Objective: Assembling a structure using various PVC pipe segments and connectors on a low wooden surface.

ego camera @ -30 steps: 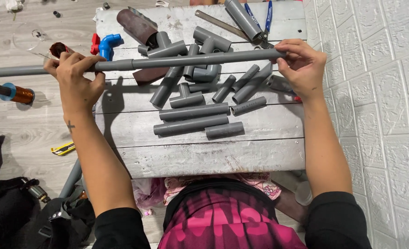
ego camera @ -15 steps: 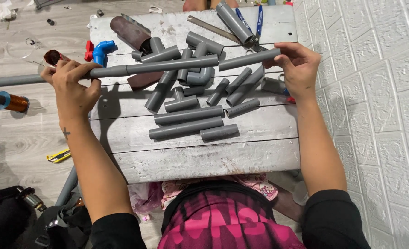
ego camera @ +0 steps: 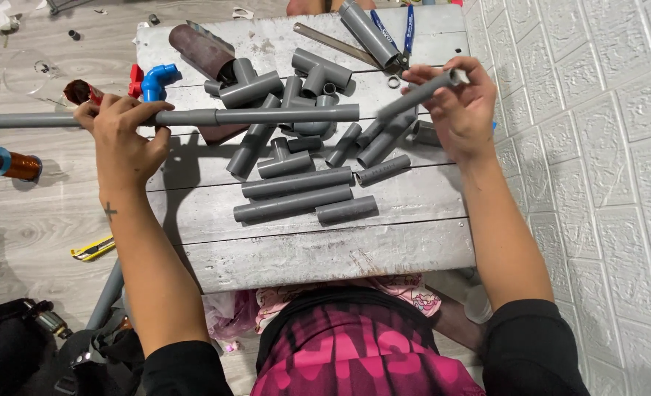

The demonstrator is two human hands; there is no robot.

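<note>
**Grey plastic pipe, held in two pieces over the bench**

Grey long pipe (ego camera: 193, 117) lies level above the wooden board (ego camera: 413, 227), the left hand (ego camera: 124, 139) closed around it. The right hand (ego camera: 457, 110) pinches a short pipe piece (ego camera: 421, 92), tilted. Likely light, rigid, smooth — best gripped mid-length, near the balance point.

Grey plank floor (ego camera: 39, 198), white brick-pattern wall (ego camera: 604, 183), perhaps foam panels.
</note>
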